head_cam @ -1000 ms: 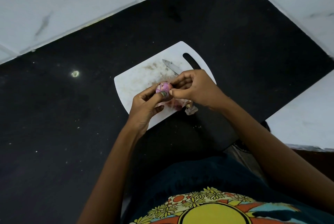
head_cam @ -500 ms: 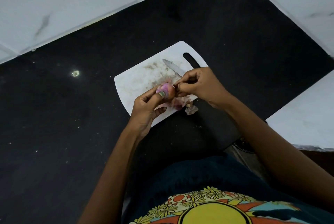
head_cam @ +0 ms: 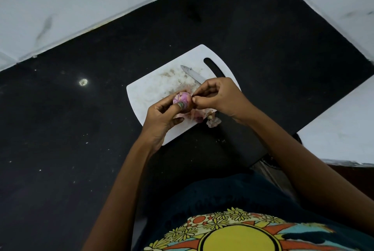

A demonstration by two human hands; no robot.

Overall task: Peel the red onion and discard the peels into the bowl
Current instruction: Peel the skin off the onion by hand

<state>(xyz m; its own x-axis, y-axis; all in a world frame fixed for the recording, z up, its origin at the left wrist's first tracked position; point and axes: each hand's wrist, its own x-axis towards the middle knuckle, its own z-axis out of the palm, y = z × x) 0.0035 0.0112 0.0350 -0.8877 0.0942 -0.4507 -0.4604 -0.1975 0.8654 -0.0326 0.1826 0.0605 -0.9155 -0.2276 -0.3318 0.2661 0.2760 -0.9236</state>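
Where our right hand (head_cam: 220, 97) crosses the white cutting board (head_cam: 153, 91), it hides the knife (head_cam: 192, 74) handle, and we see no bowl or readable writing. Our left hand (head_cam: 162, 115) is closed around the red onion (head_cam: 182, 99), held over the board. Our right fingertips (head_cam: 195, 100) are pinched against its skin, above loose peels (head_cam: 212, 122) at the board's near edge.
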